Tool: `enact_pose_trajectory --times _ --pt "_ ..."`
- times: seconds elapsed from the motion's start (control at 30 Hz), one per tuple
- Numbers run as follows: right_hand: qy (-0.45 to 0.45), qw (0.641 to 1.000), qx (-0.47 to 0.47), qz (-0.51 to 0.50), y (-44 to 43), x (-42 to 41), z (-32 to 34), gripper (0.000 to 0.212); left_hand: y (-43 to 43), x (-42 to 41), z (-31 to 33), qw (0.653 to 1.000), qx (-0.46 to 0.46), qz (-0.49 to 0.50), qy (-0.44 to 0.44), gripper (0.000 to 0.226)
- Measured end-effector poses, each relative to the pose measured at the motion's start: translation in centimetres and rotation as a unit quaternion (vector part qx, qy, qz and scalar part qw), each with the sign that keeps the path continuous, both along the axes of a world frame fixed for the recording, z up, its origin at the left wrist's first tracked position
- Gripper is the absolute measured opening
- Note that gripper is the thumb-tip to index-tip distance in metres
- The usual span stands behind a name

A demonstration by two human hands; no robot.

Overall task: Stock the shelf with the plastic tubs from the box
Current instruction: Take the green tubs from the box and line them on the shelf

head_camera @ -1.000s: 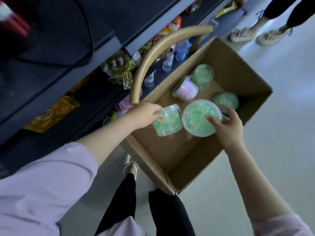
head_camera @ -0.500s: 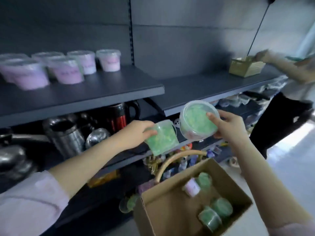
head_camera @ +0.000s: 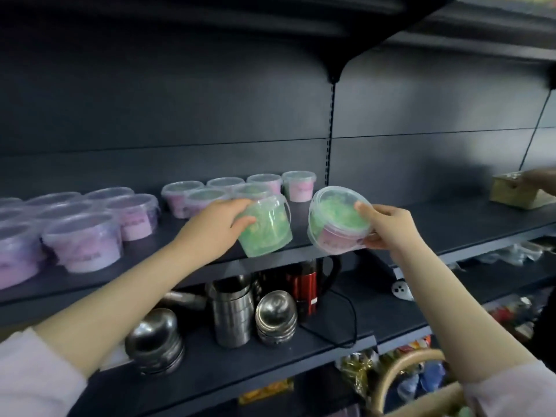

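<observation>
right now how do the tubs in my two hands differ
The left tub stands nearly upright, showing its green side; the right tub tips its lid toward the camera. The right tub shows a pink label; the left tub shows none. Both are clear plastic, green inside.

A shop: goods ranged in rows in front of me.
Dark metal shelves point(head_camera: 421, 218) hang on a slotted upright point(head_camera: 331, 130); I see rows of identical pink-filled tubs point(head_camera: 87, 245) on one, stacked steel bowls point(head_camera: 275, 314), steel cups point(head_camera: 233, 314) and a red kettle point(head_camera: 302, 288) below, bright packets point(head_camera: 266, 392) lower down.
</observation>
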State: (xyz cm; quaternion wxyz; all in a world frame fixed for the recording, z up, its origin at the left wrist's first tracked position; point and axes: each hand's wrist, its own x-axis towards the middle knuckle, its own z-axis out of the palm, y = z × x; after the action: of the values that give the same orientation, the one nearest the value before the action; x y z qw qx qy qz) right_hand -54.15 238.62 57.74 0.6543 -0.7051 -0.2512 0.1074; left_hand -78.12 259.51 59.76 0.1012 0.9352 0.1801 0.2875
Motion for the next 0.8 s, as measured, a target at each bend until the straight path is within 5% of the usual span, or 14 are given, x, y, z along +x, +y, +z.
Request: enact_pose_trajectory --times 0.17,0.3,0.4,0.5,0.6,0.8 --pt "0.035 0.999 -0.029 -0.024 5.5 -0.7 -1.2 0.044 4.0 -0.6 -1.4 0.998 0.037 0.046 0.034 0.039" --pt "-0.027 0.993 -0.097 -0.055 7.8 0.6 -1.3 0.028 5.6 1.2 -2.2 0.998 0.05 0.019 0.022 0.04" --pt "-0.053 0.987 -0.132 -0.077 8.5 3.3 -0.6 0.037 6.1 3.4 -2.4 0.998 0.054 -0.003 0.013 0.042" --pt "-0.068 0.989 -0.134 -0.001 8.4 6.3 0.1 0.052 5.7 6.6 -2.8 0.998 0.068 -0.004 0.013 0.048" --pt "-0.153 0.97 -0.156 0.108 8.1 8.6 0.1 0.039 5.7 10.0 -3.5 0.997 0.071 0.014 0.003 0.047" --pt "-0.16 0.977 -0.127 0.061 9.2 13.9 -1.2 0.039 6.8 16.7 -4.4 0.998 0.062 -0.029 -0.006 0.036"
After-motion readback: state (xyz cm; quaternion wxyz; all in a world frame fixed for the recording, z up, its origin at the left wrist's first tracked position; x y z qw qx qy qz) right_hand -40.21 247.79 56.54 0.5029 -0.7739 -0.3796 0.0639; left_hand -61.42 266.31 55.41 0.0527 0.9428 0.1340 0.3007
